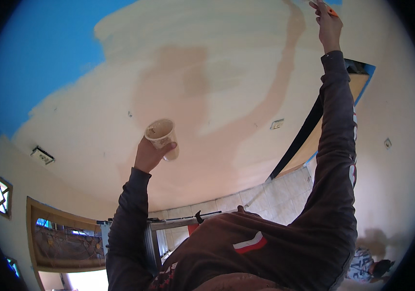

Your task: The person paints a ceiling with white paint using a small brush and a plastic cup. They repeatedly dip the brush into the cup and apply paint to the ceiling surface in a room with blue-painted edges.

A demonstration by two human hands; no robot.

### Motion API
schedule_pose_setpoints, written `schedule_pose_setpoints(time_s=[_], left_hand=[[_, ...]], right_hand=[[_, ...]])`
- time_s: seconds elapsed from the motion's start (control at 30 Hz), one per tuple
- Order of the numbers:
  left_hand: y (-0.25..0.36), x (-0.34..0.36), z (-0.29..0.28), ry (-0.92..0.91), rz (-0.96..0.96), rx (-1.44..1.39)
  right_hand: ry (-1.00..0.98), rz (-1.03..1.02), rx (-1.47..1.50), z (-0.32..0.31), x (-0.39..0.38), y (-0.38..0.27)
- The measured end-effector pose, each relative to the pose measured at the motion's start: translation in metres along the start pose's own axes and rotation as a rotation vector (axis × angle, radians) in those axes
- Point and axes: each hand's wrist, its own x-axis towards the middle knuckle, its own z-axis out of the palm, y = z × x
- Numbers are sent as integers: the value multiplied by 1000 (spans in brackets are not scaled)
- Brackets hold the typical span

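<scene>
Holding a paint-smeared paper cup (pixel 161 134) up near the ceiling (pixel 207 72), left hand (pixel 149 154) has fingers wrapped round it. Right hand (pixel 327 24) reaches high, fingers closed on an orange-handled tool (pixel 331 10) at the ceiling.

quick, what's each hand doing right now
Left hand: closed around a paint-smeared cup.
Right hand: closed on an orange-handled tool, raised to the wall.

The left hand (pixel 148 154) holds a paint-smeared cup (pixel 161 134) upright — raised toward the ceiling (pixel 207 58), part blue, part cream. The right hand (pixel 328 26) reaches high, gripping an orange-handled tool (pixel 331 11) against the ceiling.
</scene>
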Motion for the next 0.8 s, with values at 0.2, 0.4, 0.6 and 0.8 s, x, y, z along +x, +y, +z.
schedule_pose_setpoints(time_s=[0.2,0.4,0.6,0.8], left_hand=[[17,-2,0,-24,-77,20],[9,-3,-1,17,-22,-21],[3,2,0,11,-17,-8],[3,3,1,-3,-35,7]], right_hand=[[-276,48,166,67,-48,-20],[-441,73,223,144,-89,-33],[-400,93,279,141,-62,-9],[-322,49,139,63,4,31]])
